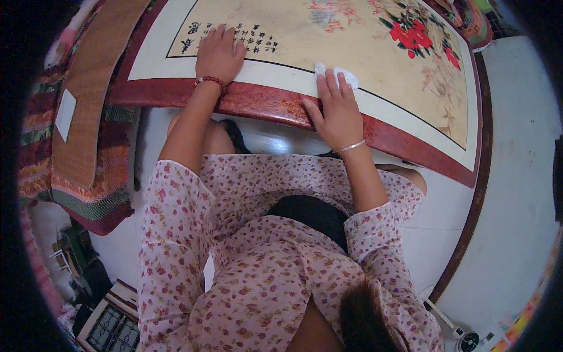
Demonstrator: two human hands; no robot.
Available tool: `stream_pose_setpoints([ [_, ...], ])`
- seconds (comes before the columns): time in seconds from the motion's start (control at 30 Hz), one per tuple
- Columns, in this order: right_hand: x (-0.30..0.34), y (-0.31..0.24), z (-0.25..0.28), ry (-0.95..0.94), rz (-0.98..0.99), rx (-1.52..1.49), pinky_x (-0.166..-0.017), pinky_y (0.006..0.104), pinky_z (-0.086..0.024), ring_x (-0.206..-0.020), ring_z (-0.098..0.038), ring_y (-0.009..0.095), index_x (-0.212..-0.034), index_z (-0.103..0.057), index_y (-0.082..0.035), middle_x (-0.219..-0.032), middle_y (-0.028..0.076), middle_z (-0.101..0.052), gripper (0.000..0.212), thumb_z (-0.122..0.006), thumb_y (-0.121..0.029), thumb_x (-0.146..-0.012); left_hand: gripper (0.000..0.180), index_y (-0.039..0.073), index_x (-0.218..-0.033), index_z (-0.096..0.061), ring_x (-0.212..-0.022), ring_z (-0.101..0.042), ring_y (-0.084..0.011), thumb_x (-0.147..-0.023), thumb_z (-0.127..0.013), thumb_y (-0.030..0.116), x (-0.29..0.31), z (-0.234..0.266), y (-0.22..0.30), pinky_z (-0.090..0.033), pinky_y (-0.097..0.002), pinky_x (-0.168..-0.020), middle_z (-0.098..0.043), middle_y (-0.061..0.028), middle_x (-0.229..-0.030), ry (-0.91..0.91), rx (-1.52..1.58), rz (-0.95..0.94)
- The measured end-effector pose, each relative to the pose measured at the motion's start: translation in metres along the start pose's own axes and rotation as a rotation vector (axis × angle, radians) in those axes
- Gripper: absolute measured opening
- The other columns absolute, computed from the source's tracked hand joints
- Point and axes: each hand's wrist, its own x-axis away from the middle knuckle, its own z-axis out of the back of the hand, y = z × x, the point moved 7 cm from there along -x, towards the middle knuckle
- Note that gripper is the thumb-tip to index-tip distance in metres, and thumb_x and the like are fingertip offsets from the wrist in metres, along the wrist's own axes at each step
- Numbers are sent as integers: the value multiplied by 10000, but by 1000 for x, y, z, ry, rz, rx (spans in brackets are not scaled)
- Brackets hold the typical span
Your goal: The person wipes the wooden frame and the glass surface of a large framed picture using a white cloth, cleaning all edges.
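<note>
A painting (328, 50) with red flowers, brush characters and a white border lies across a table with a reddish-brown edge (267, 101). My left hand (221, 56), a beaded bracelet at its wrist, rests flat over the border and the characters at the painting's left, fingers stretched out and nothing in it. Farther right, the fingers of my right hand (340, 114) press a crumpled white tissue (350, 78) against the white border near the front edge. Part of the tissue is hidden under those fingers. A thin silver bangle circles the right wrist.
At the left stands a seat with a striped, patterned cover (97, 208) and a brown woven mat (88, 111) bearing a white card (65, 115). A pale wall (516, 164) runs along the right side. A fan-like object (467, 341) is at the lower right.
</note>
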Motion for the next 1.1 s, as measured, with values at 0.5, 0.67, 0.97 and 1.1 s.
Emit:
stream_pose_setpoints([
  [0.5, 5, 0, 0, -61, 15, 28, -1118, 482, -248, -1369, -286, 417, -1372, -418, 26, -1457, 229, -359, 663, -514, -449, -919, 412, 19, -1176, -581, -1177, -511, -381, -870, -524, 289, -1, 10, 2, -389, -464, -1012, -538, -224, -1281, 4, -5, 7],
  [0.67, 12, -4, -1, -29, -10, 1, -1114, 491, -251, -1361, -291, 431, -1349, -427, 54, -1443, 252, -363, 672, -488, -465, -927, 417, 22, -1192, -578, -1181, -510, -379, -875, -524, 288, 3, 0, -2, -387, -463, -1015, -535, -218, -1290, 42, -26, -27],
  [0.97, 76, -22, 26, -127, 10, 18, -1117, 481, -252, -1370, -283, 414, -1364, -425, 35, -1486, 212, -317, 688, -587, -420, -875, 418, 20, -1147, -606, -1173, -519, -365, -843, -516, 292, 4, 11, 0, -393, -467, -1012, -563, -206, -1256, 51, -44, -12],
  [1.1, 16, -1, 2, -41, 10, 83, -1109, 479, -266, -1355, -306, 420, -1352, -442, 37, -1461, 228, -348, 682, -522, -474, -907, 415, 16, -1145, -606, -1182, -512, -362, -848, -512, 291, -1, 10, 1, -385, -462, -1019, -557, -208, -1263, 18, -16, 14],
])
